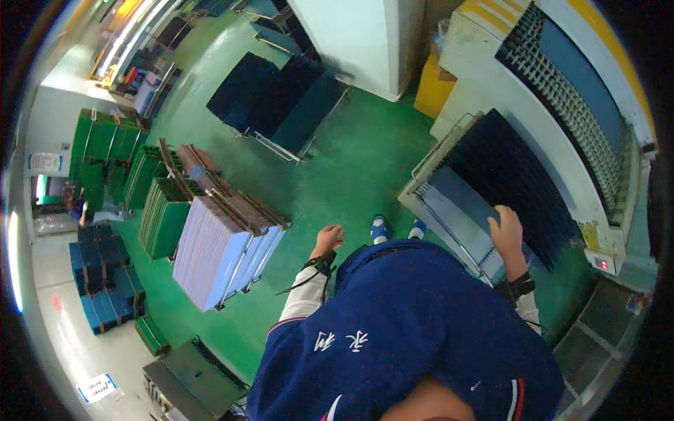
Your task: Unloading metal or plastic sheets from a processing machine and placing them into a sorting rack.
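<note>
Hands were apart: left hand (328,238) empty, half-curled; right hand (507,235) at the grey-blue panel (460,193) inside the rack's (430,168) left edge, grip unclear. Likely light and stiff, the panel probably suited an edge hold.

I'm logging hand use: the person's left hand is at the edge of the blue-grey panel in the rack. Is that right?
Wrong hand: the head view shows the right hand at the edge of the blue-grey panel in the rack. The left hand is apart from it, above the green floor.
</note>
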Action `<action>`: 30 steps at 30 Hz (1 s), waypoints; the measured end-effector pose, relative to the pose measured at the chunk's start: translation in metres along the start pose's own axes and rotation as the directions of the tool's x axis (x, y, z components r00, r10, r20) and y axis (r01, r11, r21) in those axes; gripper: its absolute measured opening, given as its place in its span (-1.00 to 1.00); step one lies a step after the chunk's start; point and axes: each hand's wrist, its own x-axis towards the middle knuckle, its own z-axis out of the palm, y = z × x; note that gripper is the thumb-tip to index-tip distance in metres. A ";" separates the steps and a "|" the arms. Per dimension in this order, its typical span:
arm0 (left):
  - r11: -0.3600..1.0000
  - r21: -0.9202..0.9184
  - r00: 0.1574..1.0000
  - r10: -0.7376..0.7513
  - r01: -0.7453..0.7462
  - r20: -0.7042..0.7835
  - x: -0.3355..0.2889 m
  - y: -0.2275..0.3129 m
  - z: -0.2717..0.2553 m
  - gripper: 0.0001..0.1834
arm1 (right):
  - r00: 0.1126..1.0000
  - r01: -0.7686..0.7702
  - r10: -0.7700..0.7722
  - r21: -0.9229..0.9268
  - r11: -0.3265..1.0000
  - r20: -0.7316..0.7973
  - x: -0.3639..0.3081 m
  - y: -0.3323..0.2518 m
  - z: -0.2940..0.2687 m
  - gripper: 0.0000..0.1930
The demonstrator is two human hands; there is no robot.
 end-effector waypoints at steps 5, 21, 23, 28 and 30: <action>1.000 -0.003 0.999 -0.005 0.005 -0.050 -0.010 -0.002 -0.009 -0.60 | 0.967 -0.148 0.188 -0.219 0.964 0.174 -0.004 0.028 0.013 -0.73; 0.997 0.075 1.000 -0.005 0.007 -0.027 -0.010 0.004 -0.022 -0.56 | 0.972 -0.190 0.221 -0.280 0.941 0.083 -0.002 0.034 0.010 -0.63; 0.997 0.071 1.000 -0.007 0.008 -0.021 -0.011 0.008 -0.025 -0.56 | 0.989 -0.137 0.147 -0.288 0.948 0.014 -0.008 0.041 0.002 -0.64; 0.995 0.104 0.998 0.007 0.000 -0.067 0.000 0.004 -0.027 -0.60 | 0.981 -0.177 0.195 -0.313 0.933 0.025 -0.003 -0.002 -0.071 -0.61; 0.992 0.125 0.999 0.020 -0.015 -0.039 0.010 0.000 -0.026 -0.64 | 0.973 -0.216 0.230 -0.297 0.930 0.010 -0.004 -0.004 -0.096 -0.60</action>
